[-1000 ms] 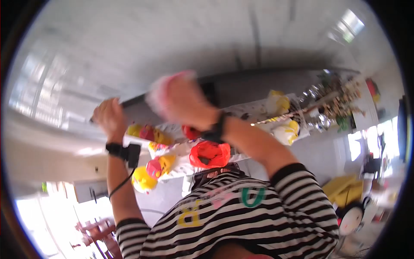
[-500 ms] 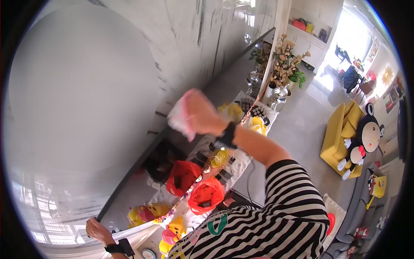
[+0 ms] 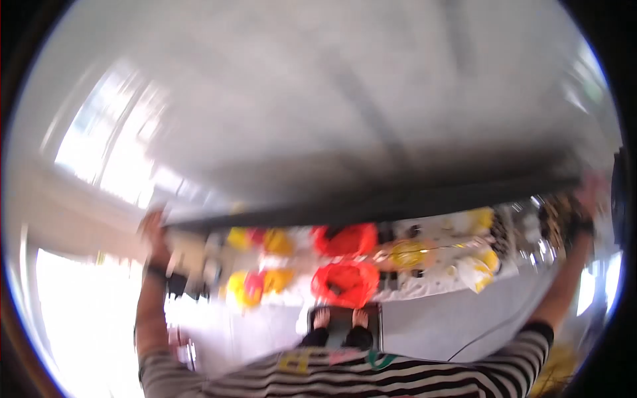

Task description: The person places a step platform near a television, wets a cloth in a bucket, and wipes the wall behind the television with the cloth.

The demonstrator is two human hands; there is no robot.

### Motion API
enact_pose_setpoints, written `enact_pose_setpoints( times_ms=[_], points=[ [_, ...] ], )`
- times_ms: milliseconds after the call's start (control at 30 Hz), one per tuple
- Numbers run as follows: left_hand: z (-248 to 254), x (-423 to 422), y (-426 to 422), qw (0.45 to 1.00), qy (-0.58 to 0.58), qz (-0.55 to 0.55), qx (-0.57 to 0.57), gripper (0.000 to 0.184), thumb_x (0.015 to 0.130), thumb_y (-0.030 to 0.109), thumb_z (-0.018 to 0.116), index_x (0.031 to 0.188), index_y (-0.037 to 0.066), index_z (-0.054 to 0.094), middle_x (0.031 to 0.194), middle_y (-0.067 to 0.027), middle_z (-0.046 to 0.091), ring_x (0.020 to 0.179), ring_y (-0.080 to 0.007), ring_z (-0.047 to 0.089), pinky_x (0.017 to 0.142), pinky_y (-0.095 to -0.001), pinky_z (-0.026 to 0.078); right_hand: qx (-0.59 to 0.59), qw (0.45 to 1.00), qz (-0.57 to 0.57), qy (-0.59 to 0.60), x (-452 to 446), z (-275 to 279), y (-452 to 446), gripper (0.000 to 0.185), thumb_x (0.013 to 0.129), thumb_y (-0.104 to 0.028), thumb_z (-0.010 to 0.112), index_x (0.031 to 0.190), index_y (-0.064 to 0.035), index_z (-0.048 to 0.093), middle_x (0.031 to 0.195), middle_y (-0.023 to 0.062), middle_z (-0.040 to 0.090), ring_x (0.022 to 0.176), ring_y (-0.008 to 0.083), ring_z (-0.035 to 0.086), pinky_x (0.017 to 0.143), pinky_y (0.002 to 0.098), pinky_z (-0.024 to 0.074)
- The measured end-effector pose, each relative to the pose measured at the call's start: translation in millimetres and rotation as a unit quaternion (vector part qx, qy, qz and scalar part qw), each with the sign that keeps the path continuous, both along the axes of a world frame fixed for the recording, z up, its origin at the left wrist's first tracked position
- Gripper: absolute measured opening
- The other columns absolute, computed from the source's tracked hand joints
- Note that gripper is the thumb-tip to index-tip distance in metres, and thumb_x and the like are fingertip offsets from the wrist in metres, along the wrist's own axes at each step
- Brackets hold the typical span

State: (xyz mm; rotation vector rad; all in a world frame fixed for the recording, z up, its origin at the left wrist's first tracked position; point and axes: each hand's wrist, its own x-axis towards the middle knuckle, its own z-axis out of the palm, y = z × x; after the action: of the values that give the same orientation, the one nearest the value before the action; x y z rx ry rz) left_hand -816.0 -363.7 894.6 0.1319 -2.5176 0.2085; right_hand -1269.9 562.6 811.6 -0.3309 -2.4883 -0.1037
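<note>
My left hand [image 3: 154, 232] has its fingers wrapped round the upper left corner of a wide, dark-edged panel [image 3: 371, 202], which looks like a flat TV screen. At the far right my right hand [image 3: 586, 199] reaches to the panel's other end. Motion smears it, and a pinkish blur at the fingers matches the pink and white cloth it held earlier. Below the panel's edge, its glossy face mirrors the items on the table. A red plastic bag [image 3: 345, 282] with dark things in it stands between my arms.
A narrow, white-covered table [image 3: 431, 285] carries yellow and pink plush toys [image 3: 255, 285], a yellow round item [image 3: 406, 253] and a yellow-and-white bundle [image 3: 479, 270]. My feet are on a dark stool [image 3: 340, 325]. A cable [image 3: 488, 331] runs across the floor. A marble-patterned wall [image 3: 318, 99] rises behind.
My right hand has swung from above the middle of the panel to its right end. My view has turned to face the panel squarely. The left hand stays at the left corner.
</note>
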Motion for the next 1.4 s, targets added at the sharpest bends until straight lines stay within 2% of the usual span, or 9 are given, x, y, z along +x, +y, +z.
enact_pose_setpoints(
  times_ms=[200, 567, 700, 867, 1100, 1233, 1300, 1367, 1400],
  points=[
    [43, -42, 79, 0.994, 0.090, 0.054, 0.039, 0.021, 0.081, 0.014, 0.042, 0.078, 0.006, 0.061, 0.096, -0.0094, 0.062, 0.091, -0.0257, 0.057, 0.082, -0.0374, 0.038, 0.084, 0.989, 0.116, 0.017, 38, 10, -73, 0.053, 0.065, -0.017, 0.059, 0.112, 0.0040, 0.044, 0.106, 0.0214, 0.051, 0.105, 0.0381, 0.044, 0.092, 0.0450, 0.0328],
    [42, -27, 86, 0.981, 0.139, 0.054, 0.126, 0.026, 0.083, 0.020, 0.046, 0.102, 0.008, 0.058, 0.107, -0.0096, 0.057, 0.103, -0.0237, 0.052, 0.090, -0.0378, 0.032, 0.092, 0.817, 0.568, 0.040, 257, 107, -478, 0.045, 0.069, -0.016, 0.055, 0.111, 0.0000, 0.051, 0.106, 0.0214, 0.052, 0.103, 0.0402, 0.045, 0.092, 0.0477, 0.0326],
    [34, 14, 80, 0.885, 0.339, -0.029, 0.317, 0.040, 0.085, 0.017, 0.047, 0.122, 0.002, 0.042, 0.124, -0.0159, 0.045, 0.119, -0.0281, 0.038, 0.100, -0.0369, 0.025, 0.077, 0.752, 0.654, -0.035, 317, 128, -646, 0.034, 0.069, -0.012, 0.053, 0.101, -0.0015, 0.056, 0.093, 0.0194, 0.055, 0.089, 0.0368, 0.051, 0.075, 0.0462, 0.0407],
    [-94, 141, 100, 0.733, 0.366, 0.135, 0.557, 0.043, 0.085, 0.010, 0.051, 0.125, 0.000, 0.039, 0.123, -0.0139, 0.046, 0.118, -0.0216, 0.040, 0.098, -0.0312, 0.030, 0.145, 0.652, 0.740, 0.070, 356, 123, -789, 0.015, 0.070, -0.012, 0.051, 0.061, -0.0030, 0.059, 0.072, 0.0159, 0.059, 0.070, 0.0306, 0.058, 0.064, 0.0408, 0.0465],
    [-225, 314, 225, 0.621, 0.204, 0.305, 0.692, 0.031, 0.081, 0.005, 0.054, 0.110, 0.001, 0.048, 0.091, -0.0104, 0.055, 0.078, -0.0157, 0.056, 0.068, -0.0272, 0.045, 0.209, 0.609, 0.763, 0.055, 406, 128, -878, 0.013, 0.073, -0.015, 0.050, 0.070, -0.0076, 0.061, 0.072, 0.0106, 0.062, 0.073, 0.0231, 0.060, 0.061, 0.0390, 0.0451],
    [-215, 329, 229, 0.535, 0.209, 0.358, 0.736, 0.028, 0.081, 0.008, 0.056, 0.106, -0.001, 0.051, 0.092, -0.0104, 0.058, 0.074, -0.0136, 0.055, 0.066, -0.0279, 0.045, 0.028, 0.604, 0.792, -0.081, 391, 144, -873, 0.012, 0.072, -0.014, 0.053, 0.072, -0.0049, 0.061, 0.072, 0.0090, 0.062, 0.073, 0.0234, 0.060, 0.067, 0.0398, 0.0459],
    [-233, 321, 212, 0.580, 0.236, 0.337, 0.703, 0.027, 0.081, 0.008, 0.056, 0.106, -0.001, 0.052, 0.093, -0.0107, 0.057, 0.073, -0.0141, 0.055, 0.066, -0.0276, 0.045, -0.439, 0.384, 0.743, -0.328, 369, 163, -850, 0.018, 0.078, -0.017, 0.055, 0.085, -0.0022, 0.061, 0.078, 0.0048, 0.061, 0.076, 0.0181, 0.059, 0.071, 0.0357, 0.0473],
    [-219, 309, 193, 0.618, 0.251, 0.310, 0.677, 0.028, 0.081, 0.011, 0.056, 0.107, -0.001, 0.051, 0.097, -0.0120, 0.056, 0.072, -0.0164, 0.057, 0.066, -0.0269, 0.046, -0.602, 0.223, 0.707, -0.297, 347, 190, -815, 0.030, 0.086, -0.028, 0.052, 0.099, -0.0007, 0.056, 0.091, 0.0034, 0.056, 0.079, 0.0135, 0.055, 0.071, 0.0303, 0.0479],
    [-201, 299, 181, 0.629, 0.256, 0.302, 0.670, 0.028, 0.081, 0.011, 0.056, 0.107, -0.001, 0.051, 0.097, -0.0120, 0.056, 0.072, -0.0164, 0.057, 0.066, -0.0269, 0.046, -0.626, 0.247, 0.677, -0.298, 332, 218, -792, 0.028, 0.087, -0.025, 0.051, 0.102, -0.0018, 0.053, 0.095, 0.0049, 0.055, 0.084, 0.0141, 0.055, 0.071, 0.0310, 0.0483]
  ],
)
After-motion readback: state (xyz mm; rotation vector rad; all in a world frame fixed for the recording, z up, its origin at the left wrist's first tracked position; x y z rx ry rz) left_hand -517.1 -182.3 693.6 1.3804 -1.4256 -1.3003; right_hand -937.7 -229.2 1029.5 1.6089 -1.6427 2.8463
